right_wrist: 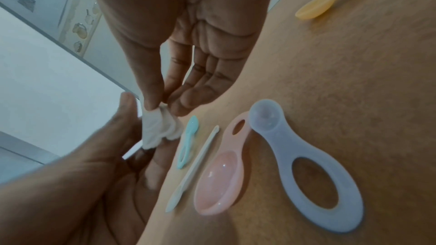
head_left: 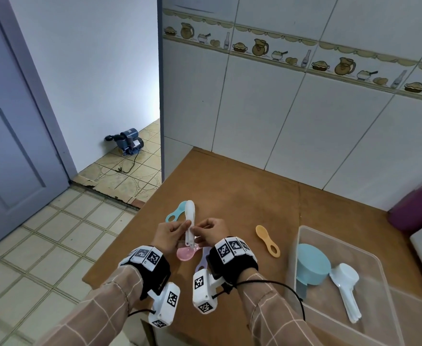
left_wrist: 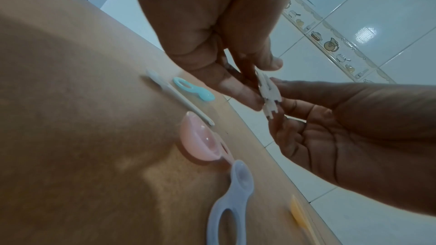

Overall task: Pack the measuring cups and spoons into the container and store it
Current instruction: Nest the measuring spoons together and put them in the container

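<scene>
Pinching white stacked measuring spoons (head_left: 189,227) | both hands' fingers (head_left: 180,227) gripping handles

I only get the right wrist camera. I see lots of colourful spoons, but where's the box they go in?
Observer: The clear container sits on the table, to the right of the right hand, whose grip is on the white stacked pieces.
Operator: Is anything inside it yet?
Observer: Yes. A blue measuring cup and a white measuring cup lie in it side by side.
Operator: Does it have a lid on?
Observer: No, its top is open. I see no lid anywhere.
Operator: What's behind the box?
Observer: A purple plastic thing stands past it, by the tiled wall.
</scene>
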